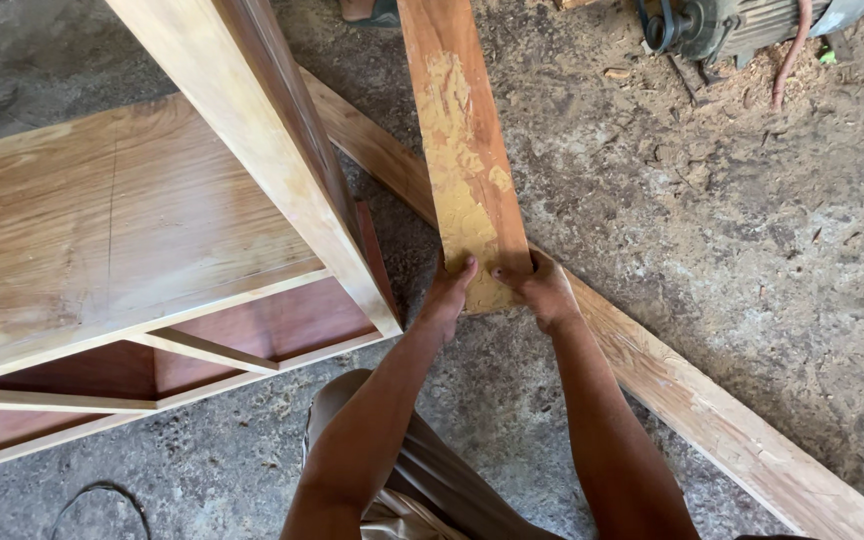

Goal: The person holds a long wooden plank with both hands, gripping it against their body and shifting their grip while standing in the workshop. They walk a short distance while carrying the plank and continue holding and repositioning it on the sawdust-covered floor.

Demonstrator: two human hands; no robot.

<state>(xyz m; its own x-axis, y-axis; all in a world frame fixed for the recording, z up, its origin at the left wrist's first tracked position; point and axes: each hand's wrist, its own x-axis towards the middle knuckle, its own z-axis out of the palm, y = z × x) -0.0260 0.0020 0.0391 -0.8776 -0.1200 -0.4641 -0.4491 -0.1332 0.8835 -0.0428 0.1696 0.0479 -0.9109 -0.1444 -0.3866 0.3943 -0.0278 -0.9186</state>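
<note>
Both hands, left [449, 292] and right [540, 288], clamped on near end of wooden plank [460, 140]. Judged stiff, moderately heavy; patchy yellow coating, rough. End grip adequate.

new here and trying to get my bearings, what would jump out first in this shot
Dead centre, the left hand and right hand grip the near end of a reddish plank smeared with yellow filler, which crosses over a longer pale board lying on the dusty floor. An unfinished wooden cabinet fills the left side, and a motor sits in sawdust at the top right.
</note>
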